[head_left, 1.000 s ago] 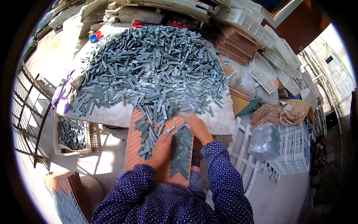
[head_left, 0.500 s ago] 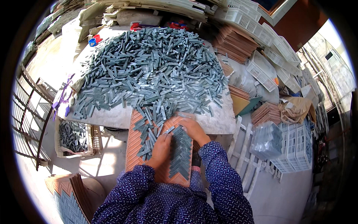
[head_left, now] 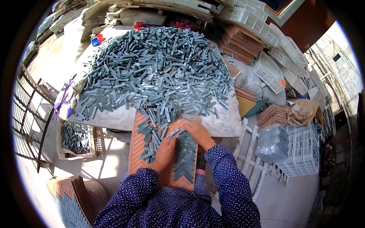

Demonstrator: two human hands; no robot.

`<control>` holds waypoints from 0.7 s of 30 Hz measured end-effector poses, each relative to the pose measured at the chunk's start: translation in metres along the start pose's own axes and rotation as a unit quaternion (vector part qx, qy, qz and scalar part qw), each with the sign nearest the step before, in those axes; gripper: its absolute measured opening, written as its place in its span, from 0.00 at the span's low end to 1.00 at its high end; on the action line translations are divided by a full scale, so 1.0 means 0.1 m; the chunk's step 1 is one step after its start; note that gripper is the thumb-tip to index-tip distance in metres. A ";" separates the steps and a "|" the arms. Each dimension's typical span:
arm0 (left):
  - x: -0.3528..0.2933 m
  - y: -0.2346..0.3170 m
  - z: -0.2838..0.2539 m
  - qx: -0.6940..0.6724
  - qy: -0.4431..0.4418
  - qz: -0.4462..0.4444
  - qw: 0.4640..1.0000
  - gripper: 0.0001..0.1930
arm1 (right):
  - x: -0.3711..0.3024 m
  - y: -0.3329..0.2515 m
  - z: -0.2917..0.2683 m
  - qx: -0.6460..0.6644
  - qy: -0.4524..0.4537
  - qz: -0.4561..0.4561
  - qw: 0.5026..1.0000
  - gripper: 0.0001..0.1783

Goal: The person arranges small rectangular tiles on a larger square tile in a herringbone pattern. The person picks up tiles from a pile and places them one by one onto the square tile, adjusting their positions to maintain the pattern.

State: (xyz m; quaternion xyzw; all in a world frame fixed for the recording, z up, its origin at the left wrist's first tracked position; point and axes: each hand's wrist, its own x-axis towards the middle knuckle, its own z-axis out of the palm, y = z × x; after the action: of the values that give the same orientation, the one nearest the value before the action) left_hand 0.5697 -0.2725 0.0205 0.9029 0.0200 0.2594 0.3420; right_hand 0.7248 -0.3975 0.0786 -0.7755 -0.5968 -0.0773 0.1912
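Note:
An orange-brown herringbone-grooved board (head_left: 135, 148) lies under my hands, its far end on the table. Grey-green stone strips fill its right side in a herringbone block (head_left: 185, 157); loose strips (head_left: 149, 142) are heaped on its left. My left hand (head_left: 164, 152) is closed above the bare middle grooves, with a small stone strip (head_left: 173, 132) at its fingertips. Over the far end of the laid block, my right hand (head_left: 197, 133) has its fingers bent down and drawn together. Whatever those fingertips hold, if anything, is hidden.
A large pile of stone strips (head_left: 152, 72) covers the pale table (head_left: 224, 123). At lower left stand a crate of strips (head_left: 76, 140) and filled boards (head_left: 72, 201). On the right are a wooden pallet (head_left: 247, 163), plastic-wrapped stacks (head_left: 272, 144) and white crates (head_left: 300, 146).
My right hand has shifted very slightly right with its forearm. My left hand stays nearly in place, and the view has moved a little.

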 end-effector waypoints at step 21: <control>-0.03 -0.04 0.03 0.022 0.004 0.026 0.999 0.15 | -0.03 -0.03 0.21 -0.055 0.021 -0.015 0.998 0.06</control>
State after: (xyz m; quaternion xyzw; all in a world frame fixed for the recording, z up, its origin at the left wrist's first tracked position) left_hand 0.5696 -0.2724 0.0149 0.9096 0.0036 0.2713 0.3148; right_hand 0.7187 -0.3914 0.0591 -0.7742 -0.5988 -0.1288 0.1598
